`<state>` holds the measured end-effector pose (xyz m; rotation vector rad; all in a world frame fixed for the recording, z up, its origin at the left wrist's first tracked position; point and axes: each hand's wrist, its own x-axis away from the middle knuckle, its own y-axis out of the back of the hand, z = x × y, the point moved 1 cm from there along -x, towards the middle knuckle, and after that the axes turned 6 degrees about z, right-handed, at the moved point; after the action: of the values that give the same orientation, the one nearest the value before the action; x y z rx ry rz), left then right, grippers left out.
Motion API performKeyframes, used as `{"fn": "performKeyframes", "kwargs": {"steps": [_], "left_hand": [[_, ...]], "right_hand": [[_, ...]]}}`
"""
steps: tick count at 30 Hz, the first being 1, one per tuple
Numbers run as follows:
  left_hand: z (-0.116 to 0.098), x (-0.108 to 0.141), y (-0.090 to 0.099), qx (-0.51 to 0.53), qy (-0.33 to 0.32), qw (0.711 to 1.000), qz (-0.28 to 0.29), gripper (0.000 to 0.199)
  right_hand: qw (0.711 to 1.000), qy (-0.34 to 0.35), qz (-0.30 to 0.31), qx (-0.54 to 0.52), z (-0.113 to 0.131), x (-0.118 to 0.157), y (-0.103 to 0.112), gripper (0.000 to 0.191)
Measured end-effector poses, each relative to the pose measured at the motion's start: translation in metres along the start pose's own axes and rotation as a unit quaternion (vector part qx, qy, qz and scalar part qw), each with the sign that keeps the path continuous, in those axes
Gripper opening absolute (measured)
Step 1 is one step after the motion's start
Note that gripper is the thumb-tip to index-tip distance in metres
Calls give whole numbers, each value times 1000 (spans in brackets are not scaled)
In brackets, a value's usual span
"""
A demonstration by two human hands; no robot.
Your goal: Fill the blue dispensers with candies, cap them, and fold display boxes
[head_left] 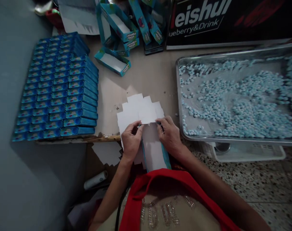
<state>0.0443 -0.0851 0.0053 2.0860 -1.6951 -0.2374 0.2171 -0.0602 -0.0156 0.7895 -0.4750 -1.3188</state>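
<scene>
Your left hand [131, 139] and right hand [169, 134] sit close together, knuckles up, fingers curled and pinching, both forearms angling inward from your torso.

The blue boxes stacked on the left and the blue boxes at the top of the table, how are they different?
The stacked blue boxes are closed; the open boxes at the top show white insides. The stacked blue boxes lie in neat rows, while the open boxes lie jumbled and tilted. Both are blue with similar printing. The left hand and right hand hold flat white cardboard, not yet a box.
</scene>
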Motion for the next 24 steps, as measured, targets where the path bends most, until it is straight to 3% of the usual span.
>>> {"fn": "performKeyframes", "kwargs": {"steps": [2, 6, 11, 14, 18, 21, 24], "left_hand": [[-1, 1, -1, -33, -9, 999, -8, 18], [-2, 0, 2, -29, -22, 999, -18, 19], [6, -10, 13, 44, -9, 997, 63, 5], [14, -13, 13, 6, -75, 997, 23, 14], [26, -5, 8, -45, -176, 980, -80, 59], [28, 5, 7, -145, -233, 957, -94, 59], [25, 13, 8, -166, -221, 957, -92, 56]], "right_hand": [[1000, 8, 15, 11, -1, -2, 0, 24], [998, 24, 40, 46, 4, -1, 1, 25], [997, 25, 36, 56, 10, -1, 1, 26], [998, 1, 38, 42, 9, -2, -4, 30], [999, -32, 13, 9, 6, -3, -11, 35], [1000, -9, -10, -13, 7, -3, -10, 39], [1000, 11, -4, -8, 10, -3, -6, 48]]}}
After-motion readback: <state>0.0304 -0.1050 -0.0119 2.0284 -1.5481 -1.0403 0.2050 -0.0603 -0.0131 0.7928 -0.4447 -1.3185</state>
